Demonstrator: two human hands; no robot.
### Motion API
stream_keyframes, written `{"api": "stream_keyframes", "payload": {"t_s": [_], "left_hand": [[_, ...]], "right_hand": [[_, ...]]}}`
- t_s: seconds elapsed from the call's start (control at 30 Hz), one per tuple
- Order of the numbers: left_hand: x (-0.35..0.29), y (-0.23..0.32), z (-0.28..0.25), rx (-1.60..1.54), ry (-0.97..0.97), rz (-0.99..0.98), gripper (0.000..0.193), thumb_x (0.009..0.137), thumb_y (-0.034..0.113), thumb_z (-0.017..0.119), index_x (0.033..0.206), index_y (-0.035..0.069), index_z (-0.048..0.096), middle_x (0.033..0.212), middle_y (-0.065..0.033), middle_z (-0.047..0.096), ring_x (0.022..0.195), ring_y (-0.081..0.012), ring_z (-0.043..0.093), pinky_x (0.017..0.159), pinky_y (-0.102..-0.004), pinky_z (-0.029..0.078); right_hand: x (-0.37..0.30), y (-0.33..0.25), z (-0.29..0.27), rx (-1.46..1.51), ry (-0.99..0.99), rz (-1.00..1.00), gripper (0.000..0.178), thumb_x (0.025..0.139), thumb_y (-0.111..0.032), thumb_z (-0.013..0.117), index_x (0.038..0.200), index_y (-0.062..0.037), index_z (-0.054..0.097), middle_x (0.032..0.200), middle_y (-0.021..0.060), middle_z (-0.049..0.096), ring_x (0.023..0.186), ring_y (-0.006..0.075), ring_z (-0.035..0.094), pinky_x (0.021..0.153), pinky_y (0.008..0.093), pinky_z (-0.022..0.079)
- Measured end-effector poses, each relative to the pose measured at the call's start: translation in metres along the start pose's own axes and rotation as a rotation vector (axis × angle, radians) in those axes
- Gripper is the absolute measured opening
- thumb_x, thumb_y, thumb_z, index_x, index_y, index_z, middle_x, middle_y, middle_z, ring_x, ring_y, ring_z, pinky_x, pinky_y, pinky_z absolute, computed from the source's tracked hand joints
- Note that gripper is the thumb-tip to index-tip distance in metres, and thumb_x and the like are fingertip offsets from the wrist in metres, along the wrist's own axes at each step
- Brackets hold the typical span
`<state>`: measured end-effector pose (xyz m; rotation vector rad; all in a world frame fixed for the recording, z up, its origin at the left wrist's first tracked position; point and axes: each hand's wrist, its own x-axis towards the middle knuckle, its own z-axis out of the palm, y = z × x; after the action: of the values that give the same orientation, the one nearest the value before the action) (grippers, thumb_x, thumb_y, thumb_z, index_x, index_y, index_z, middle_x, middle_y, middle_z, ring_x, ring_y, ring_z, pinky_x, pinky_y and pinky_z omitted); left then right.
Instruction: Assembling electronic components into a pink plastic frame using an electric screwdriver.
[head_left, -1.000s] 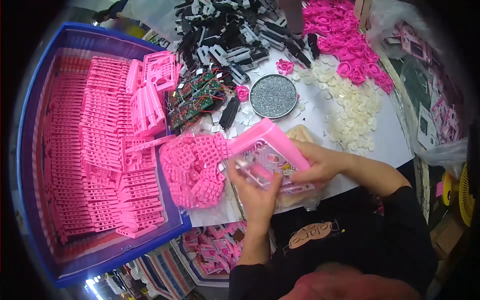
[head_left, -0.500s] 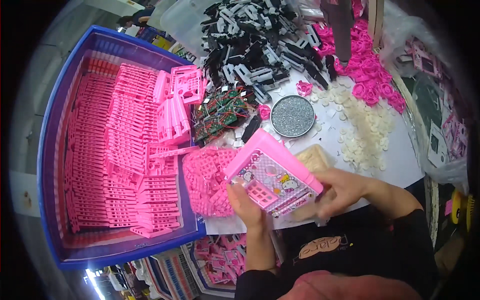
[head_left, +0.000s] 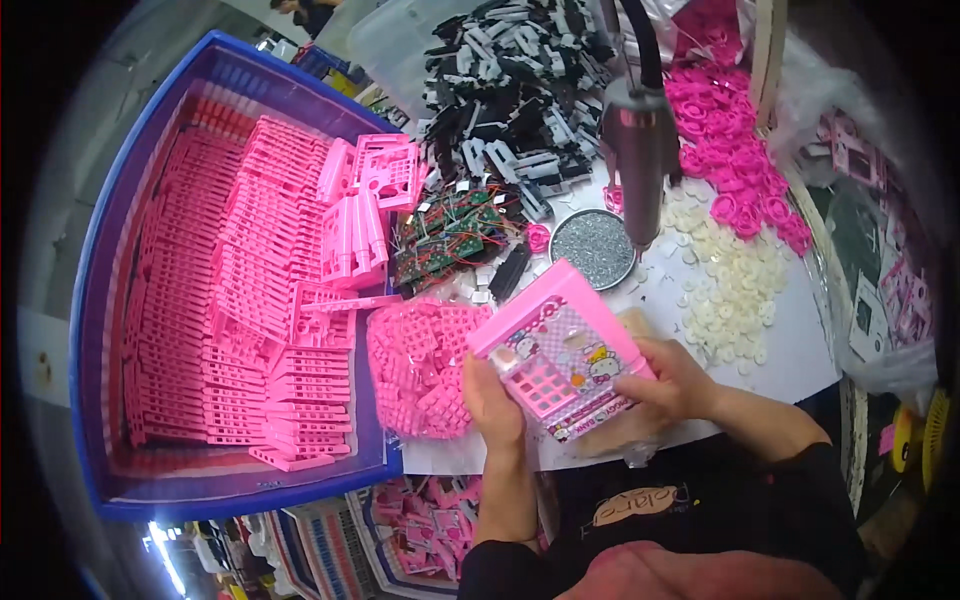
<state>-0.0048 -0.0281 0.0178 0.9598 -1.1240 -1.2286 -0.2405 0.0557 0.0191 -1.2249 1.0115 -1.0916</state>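
Observation:
A pink plastic toy case front (head_left: 575,365) is held up before me, its decorated face turned toward me. Cartoon stickers cover that face, beside a grid of square openings. My left hand (head_left: 493,410) grips its left edge, with the fingers mostly hidden behind. On the lower right corner my right hand (head_left: 680,385) is closed, its thumb lying over the printed face. Below the case, a tan block in clear wrap (head_left: 600,437) rests on the white tabletop, partly covered. A clear bag of pink keypad pieces (head_left: 425,370) lies just left of my left hand.
A blue crate (head_left: 90,330) with stacked pink panels (head_left: 250,270) stands left. An electric screwdriver (head_left: 640,150) hangs over a round dish of small screws (head_left: 592,250). Around it are circuit boards (head_left: 450,235), black-and-white parts (head_left: 510,90), magenta rings (head_left: 735,150) and white discs (head_left: 735,290).
The case front has tilted, showing more of its printed face. My right thumb has come onto that face. The whole view has shifted, and the screwdriver appears lower and further left.

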Motion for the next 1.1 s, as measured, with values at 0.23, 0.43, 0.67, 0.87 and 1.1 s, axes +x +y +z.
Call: {"api": "stream_keyframes", "payload": {"t_s": [0.23, 0.43, 0.67, 0.87, 1.1], "left_hand": [[-0.046, -0.006, 0.013, 0.335, -0.01, 0.145, 0.029, 0.108, 0.028, 0.048, 0.108, 0.001, 0.058, 0.091, -0.0012, 0.062, 0.08, -0.0105, 0.056, 0.072, -0.0274, 0.048], [-0.036, -0.012, -0.006, 0.03, -0.058, 0.08, 0.026, 0.107, 0.019, 0.05, 0.117, -0.002, 0.061, 0.102, -0.0038, 0.068, 0.088, -0.0132, 0.062, 0.079, -0.0274, 0.05], [0.017, 0.018, -0.006, -0.133, -0.351, -0.031, 0.019, 0.104, 0.008, 0.055, 0.119, -0.001, 0.061, 0.11, -0.0043, 0.068, 0.097, -0.011, 0.063, 0.085, -0.0279, 0.05], [0.043, 0.024, -0.004, 0.5, -0.687, 0.58, 0.031, 0.082, 0.004, 0.073, 0.113, 0.002, 0.07, 0.113, -0.0148, 0.07, 0.104, -0.0295, 0.067, 0.091, -0.0383, 0.051], [-0.025, -0.021, -0.025, 0.752, -0.978, 0.63, 0.035, 0.073, 0.001, 0.069, 0.106, 0.01, 0.068, 0.125, -0.0141, 0.066, 0.12, -0.0388, 0.06, 0.1, -0.0505, 0.05]], "right_hand": [[0.003, 0.02, 0.011, 0.271, 0.068, 0.029, 0.049, 0.098, -0.023, 0.071, 0.138, 0.0002, 0.055, 0.116, 0.0062, 0.068, 0.097, 0.0115, 0.065, 0.082, 0.0296, 0.056], [-0.005, 0.015, 0.014, 0.167, 0.088, -0.042, 0.05, 0.095, -0.02, 0.072, 0.136, 0.0057, 0.055, 0.122, 0.0103, 0.069, 0.109, 0.0156, 0.065, 0.095, 0.0327, 0.053], [0.001, 0.013, -0.026, -0.054, -0.066, 0.218, 0.043, 0.092, -0.019, 0.074, 0.131, -0.0029, 0.064, 0.12, 0.0092, 0.07, 0.102, 0.0107, 0.065, 0.086, 0.0287, 0.054], [0.025, -0.002, -0.066, -0.962, 0.204, -0.463, 0.037, 0.084, -0.014, 0.073, 0.119, -0.0022, 0.069, 0.117, 0.0119, 0.067, 0.103, 0.0308, 0.061, 0.091, 0.0397, 0.051], [-0.031, 0.029, -0.048, -0.97, -0.115, -0.408, 0.048, 0.085, -0.025, 0.07, 0.126, -0.0001, 0.065, 0.136, 0.0165, 0.06, 0.123, 0.0386, 0.055, 0.103, 0.0475, 0.048]]}}
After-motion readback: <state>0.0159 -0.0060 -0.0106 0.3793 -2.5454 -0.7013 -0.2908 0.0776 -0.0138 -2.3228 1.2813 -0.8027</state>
